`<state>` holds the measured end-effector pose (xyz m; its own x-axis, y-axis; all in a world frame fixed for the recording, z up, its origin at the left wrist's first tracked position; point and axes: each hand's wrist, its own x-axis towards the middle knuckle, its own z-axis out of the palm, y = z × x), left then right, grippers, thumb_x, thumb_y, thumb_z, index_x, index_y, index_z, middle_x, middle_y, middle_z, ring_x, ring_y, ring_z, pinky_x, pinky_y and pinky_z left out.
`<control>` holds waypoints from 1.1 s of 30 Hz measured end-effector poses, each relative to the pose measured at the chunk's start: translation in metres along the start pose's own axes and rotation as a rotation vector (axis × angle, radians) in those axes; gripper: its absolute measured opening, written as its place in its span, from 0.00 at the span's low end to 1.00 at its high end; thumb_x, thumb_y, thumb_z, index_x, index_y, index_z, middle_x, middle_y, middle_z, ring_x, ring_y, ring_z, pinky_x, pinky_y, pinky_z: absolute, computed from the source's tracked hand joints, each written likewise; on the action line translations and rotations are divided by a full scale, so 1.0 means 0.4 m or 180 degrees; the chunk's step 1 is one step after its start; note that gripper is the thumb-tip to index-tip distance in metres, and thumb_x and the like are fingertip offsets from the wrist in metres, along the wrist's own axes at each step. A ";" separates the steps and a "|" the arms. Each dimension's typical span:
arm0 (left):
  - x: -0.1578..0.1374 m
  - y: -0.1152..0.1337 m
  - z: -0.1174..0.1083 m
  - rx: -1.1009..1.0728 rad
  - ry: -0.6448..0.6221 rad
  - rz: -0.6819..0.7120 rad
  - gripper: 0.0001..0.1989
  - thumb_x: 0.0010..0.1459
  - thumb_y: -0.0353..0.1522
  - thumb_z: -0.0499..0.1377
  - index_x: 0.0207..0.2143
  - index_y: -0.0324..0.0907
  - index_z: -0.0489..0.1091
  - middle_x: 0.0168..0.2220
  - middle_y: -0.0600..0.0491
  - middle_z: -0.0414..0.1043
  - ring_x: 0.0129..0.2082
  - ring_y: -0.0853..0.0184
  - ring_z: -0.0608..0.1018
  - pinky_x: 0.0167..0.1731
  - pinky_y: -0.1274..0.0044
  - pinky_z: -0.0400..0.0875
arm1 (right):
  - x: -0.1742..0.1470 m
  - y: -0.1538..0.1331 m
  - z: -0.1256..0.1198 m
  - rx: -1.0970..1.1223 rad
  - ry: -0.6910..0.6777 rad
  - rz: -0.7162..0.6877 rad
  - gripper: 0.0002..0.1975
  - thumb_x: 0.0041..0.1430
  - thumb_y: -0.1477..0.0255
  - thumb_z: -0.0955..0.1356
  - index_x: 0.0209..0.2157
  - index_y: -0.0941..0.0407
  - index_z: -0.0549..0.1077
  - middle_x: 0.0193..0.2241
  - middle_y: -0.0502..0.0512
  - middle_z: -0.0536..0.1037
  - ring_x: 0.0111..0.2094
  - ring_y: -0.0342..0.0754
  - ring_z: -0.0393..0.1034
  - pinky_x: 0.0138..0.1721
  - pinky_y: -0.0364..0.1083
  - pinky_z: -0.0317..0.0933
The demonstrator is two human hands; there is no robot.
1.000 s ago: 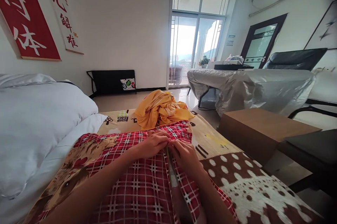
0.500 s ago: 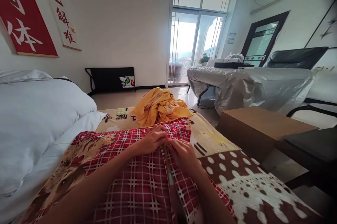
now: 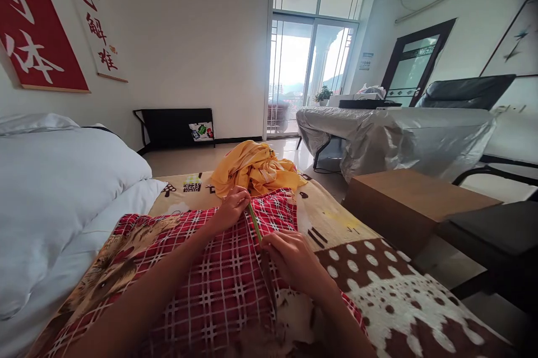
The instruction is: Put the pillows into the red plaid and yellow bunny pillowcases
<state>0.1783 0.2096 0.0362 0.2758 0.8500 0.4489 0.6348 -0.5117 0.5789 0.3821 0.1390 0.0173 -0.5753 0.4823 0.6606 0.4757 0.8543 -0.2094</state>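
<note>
1. Red plaid cloth (image 3: 218,285) is lying spread out under both bare hands, its larger part filling the area from 6 to 9 o'clock of the fingers and a smaller flap showing at 3 o'clock of the left fingertips.
2. The left hand (image 3: 232,209) is pinching the cloth's edge, thumb and fingers drawn together with hardly any gap; the undersides of the fingers are not showing.
3. The right hand (image 3: 292,260) is sitting at 5 o'clock from the left, its thumb and forefinger closing on the same edge; how the other fingers are curling underneath, I cannot tell.
4. A narrow green strip (image 3: 254,221) along that edge is running straight between the two pinches, from the left fingertips towards 5 o'clock. Below the right fingertips, at 6 o'clock, a dark slit is showing.
5. Crumpled yellow fabric (image 3: 256,167) is resting just beyond the left fingertips, at 12 o'clock.
6. A cream-and-brown blanket (image 3: 365,268) is lying under everything, its dotted part reaching out at 4 o'clock.
7. A white pillow (image 3: 67,184) is lying well apart, at 9 o'clock.
</note>
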 end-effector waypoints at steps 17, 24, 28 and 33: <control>-0.107 0.150 -0.017 0.0264 -0.1135 0.0917 0.14 0.68 0.36 0.43 0.41 0.42 0.66 0.53 0.47 0.64 0.53 0.62 0.66 0.57 0.67 0.57 | -0.008 0.015 -0.003 -0.0145 0.0597 -0.0108 0.07 0.66 0.74 0.60 0.34 0.55 0.67 0.27 0.49 0.75 0.28 0.43 0.66 0.32 0.43 0.55; -0.105 0.151 -0.014 0.0266 -0.1274 0.0933 0.15 0.68 0.37 0.41 0.43 0.43 0.65 0.51 0.48 0.64 0.52 0.64 0.66 0.57 0.68 0.58 | -0.010 0.013 -0.010 -0.0303 0.0491 -0.0106 0.09 0.67 0.74 0.59 0.34 0.56 0.69 0.26 0.51 0.75 0.27 0.43 0.66 0.30 0.44 0.55; -0.104 0.154 -0.015 0.0313 -0.1303 0.0915 0.15 0.68 0.37 0.41 0.42 0.42 0.64 0.51 0.48 0.64 0.52 0.64 0.65 0.56 0.68 0.58 | -0.011 0.007 -0.022 -0.0207 0.0320 -0.0132 0.10 0.67 0.74 0.59 0.34 0.56 0.69 0.27 0.51 0.75 0.27 0.43 0.65 0.31 0.43 0.56; -0.100 0.145 -0.017 0.0481 -0.1182 0.0867 0.14 0.68 0.35 0.39 0.37 0.42 0.62 0.50 0.48 0.64 0.49 0.64 0.66 0.55 0.67 0.58 | -0.012 0.002 -0.029 -0.0237 0.0054 -0.0120 0.10 0.66 0.76 0.58 0.33 0.56 0.68 0.26 0.51 0.73 0.26 0.43 0.62 0.31 0.43 0.53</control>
<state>0.1993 0.1450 0.0565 0.6681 0.6888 0.2813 0.5938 -0.7214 0.3564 0.3930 0.1350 0.0221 -0.5827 0.4461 0.6793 0.5025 0.8547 -0.1302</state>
